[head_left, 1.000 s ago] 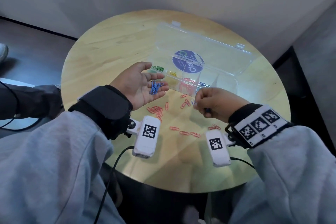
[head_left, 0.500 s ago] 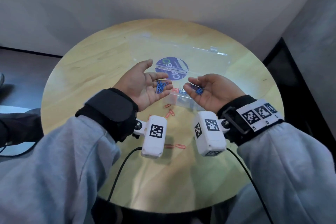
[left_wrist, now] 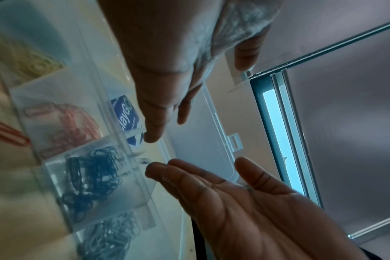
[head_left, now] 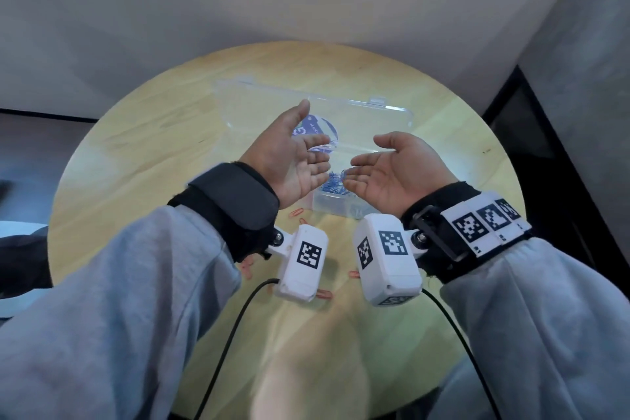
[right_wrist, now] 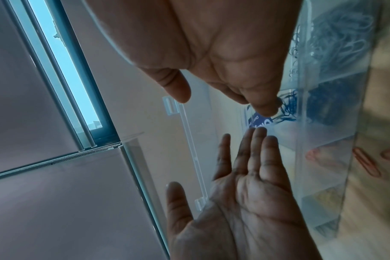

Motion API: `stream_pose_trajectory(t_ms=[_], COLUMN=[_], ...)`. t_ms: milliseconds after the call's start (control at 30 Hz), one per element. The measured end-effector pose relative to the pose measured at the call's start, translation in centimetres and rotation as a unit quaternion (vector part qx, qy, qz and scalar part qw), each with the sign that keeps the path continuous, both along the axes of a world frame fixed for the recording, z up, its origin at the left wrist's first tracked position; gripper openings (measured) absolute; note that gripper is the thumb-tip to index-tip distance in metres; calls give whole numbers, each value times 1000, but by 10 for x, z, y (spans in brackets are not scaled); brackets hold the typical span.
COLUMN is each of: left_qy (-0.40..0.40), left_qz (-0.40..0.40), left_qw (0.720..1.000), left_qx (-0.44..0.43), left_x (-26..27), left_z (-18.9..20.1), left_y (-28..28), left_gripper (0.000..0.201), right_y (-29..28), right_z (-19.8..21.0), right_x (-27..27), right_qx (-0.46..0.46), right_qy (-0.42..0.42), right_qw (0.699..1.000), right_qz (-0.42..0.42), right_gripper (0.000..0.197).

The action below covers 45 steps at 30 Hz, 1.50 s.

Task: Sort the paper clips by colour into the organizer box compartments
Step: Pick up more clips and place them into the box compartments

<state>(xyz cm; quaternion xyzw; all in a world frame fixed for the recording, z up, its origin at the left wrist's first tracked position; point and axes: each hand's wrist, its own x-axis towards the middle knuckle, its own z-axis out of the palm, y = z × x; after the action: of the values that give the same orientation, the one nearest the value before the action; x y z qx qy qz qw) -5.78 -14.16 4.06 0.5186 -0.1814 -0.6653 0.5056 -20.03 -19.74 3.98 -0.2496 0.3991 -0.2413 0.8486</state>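
Both hands hover palm-up and tilted toward each other over the clear organizer box (head_left: 341, 207). My left hand (head_left: 300, 160) is open and holds nothing; my right hand (head_left: 388, 164) is likewise open and bare. Between their fingertips a tangle of blue paper clips (head_left: 335, 182) shows in or just over one compartment. The left wrist view shows the blue clips (left_wrist: 94, 179) in their compartment, red clips (left_wrist: 67, 119) in the one beside it, then yellow clips (left_wrist: 27, 58), and pale clips (left_wrist: 114, 234) on the other side.
The box lid (head_left: 375, 126) lies open flat behind the box, with a round blue sticker (head_left: 317, 128). Several red clips (head_left: 296, 213) are scattered on the round wooden table (head_left: 136, 147) in front of the box, some under my wrists. A wall stands behind.
A second ago only my left palm held blue clips while the right hand picked at the table. Then both palms held some. Now both palms are bare and tipped over the box.
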Motion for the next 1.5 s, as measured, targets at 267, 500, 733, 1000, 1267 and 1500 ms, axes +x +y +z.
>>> stream_pose_trajectory(t_ms=[267,500,733,1000,1267,1500], left_qy=[-100,-459,-643,-640,-679,-680], left_qz=[43,-48,-166,-192,-255,-285], left_qw=[994,882,716,718,673,656], left_qx=[-27,91,216,197,144,162], left_x=[14,40,49,48,44,45], left_z=[7,-8,-42,-50,-56,-58], left_y=[24,76,117,115,102,97], left_gripper=[36,6,36,43,38,11], right_y=[10,37,56,52,52,57], right_z=[1,-1,-24,-53,-62,-56], right_x=[-6,-18,-37,-35,-13,-11], right_qx=[-102,-416,-473,-477,-470,-478], right_qy=[82,378,513,586,614,579], right_qw=[990,779,593,484,409,413], right_qz=[58,279,401,441,485,515], right_gripper=[27,13,8,16,36,21])
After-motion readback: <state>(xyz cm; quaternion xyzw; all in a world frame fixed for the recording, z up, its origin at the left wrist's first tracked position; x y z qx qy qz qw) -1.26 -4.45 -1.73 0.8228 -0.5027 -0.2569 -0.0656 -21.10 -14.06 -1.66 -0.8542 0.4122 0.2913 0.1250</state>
